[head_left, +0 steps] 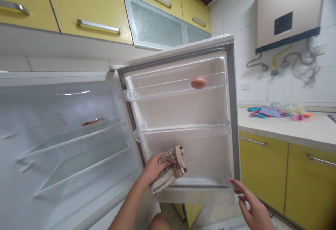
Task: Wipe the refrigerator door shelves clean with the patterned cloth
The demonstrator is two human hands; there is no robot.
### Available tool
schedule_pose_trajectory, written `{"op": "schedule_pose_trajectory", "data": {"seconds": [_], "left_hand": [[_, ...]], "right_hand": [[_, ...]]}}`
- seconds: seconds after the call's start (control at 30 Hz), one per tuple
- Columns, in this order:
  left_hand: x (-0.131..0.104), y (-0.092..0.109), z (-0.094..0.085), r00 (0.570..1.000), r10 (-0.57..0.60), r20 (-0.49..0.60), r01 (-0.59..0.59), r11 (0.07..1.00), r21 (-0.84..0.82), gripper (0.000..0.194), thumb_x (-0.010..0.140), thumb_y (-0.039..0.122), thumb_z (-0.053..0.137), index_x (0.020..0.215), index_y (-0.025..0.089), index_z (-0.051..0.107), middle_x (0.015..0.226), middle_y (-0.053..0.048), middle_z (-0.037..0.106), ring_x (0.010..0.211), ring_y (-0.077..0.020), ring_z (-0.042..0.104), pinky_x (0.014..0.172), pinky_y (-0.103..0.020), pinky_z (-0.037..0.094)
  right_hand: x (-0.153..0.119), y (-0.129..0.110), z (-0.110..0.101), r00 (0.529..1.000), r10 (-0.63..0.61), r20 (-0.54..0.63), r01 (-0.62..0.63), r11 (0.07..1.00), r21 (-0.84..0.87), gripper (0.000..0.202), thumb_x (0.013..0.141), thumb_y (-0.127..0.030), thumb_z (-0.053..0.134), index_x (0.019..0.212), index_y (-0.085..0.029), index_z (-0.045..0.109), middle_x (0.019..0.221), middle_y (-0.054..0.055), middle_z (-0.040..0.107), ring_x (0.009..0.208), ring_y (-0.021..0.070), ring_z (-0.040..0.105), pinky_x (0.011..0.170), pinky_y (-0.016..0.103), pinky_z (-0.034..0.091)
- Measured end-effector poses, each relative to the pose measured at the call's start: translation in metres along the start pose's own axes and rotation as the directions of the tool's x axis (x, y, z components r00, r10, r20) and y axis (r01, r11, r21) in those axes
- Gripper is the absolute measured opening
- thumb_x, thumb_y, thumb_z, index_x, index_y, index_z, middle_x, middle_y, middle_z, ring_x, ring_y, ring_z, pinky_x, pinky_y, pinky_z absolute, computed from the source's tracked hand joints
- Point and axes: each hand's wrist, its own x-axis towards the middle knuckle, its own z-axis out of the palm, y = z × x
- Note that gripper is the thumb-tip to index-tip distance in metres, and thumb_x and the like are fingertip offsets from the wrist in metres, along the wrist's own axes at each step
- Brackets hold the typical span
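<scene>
My left hand [154, 170] is closed around a folded brown-and-beige patterned towel [172, 169], held in front of the lower inside of the open fridge door [186, 113]. My right hand [252, 203] is at the door's lower right corner, index finger stretched out and fingers apart; its fingertips are close to the edge, and whether they touch it I cannot tell. One brown egg [198, 83] lies in the clear top door rack [162, 89]. Below it runs a second clear rack [181, 132] with nothing visible in it.
Left of the door is the fridge interior, with glass shelves [86, 160] and a small packet [93, 121] on the upper one. Yellow cabinets [86, 2] hang above. Coloured cloths and plastic bags [273, 112] lie on the right counter [315, 130], under a water heater [288, 13].
</scene>
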Motion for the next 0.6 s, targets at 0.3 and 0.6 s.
{"op": "schedule_pose_trajectory", "data": {"seconds": [0.3,0.6], "left_hand": [[0.013,0.015,0.061,0.916,-0.123,0.381,-0.179,0.726,0.664,0.035,0.072,0.026,0.071,0.106,0.021,0.071,0.112,-0.013,0.074,0.107,-0.0325,0.068,0.091,-0.044,0.053],[0.043,-0.013,0.076,0.747,-0.316,0.585,-0.214,0.720,0.661,0.041,0.056,0.038,0.085,0.096,0.032,0.076,0.099,-0.002,0.080,0.092,-0.0246,0.073,0.082,-0.034,0.055]], "right_hand": [[-0.002,-0.005,-0.001,0.998,-0.056,-0.033,0.057,0.998,0.040,0.055,0.091,-0.021,0.049,0.145,-0.030,0.046,0.114,0.003,0.074,0.090,0.0120,0.074,0.075,0.018,0.059],[0.002,-0.025,-0.009,0.995,-0.073,-0.075,0.077,0.996,0.050,0.054,0.088,-0.015,0.048,0.141,-0.027,0.050,0.097,0.002,0.076,0.077,0.0102,0.074,0.069,0.016,0.059]]}}
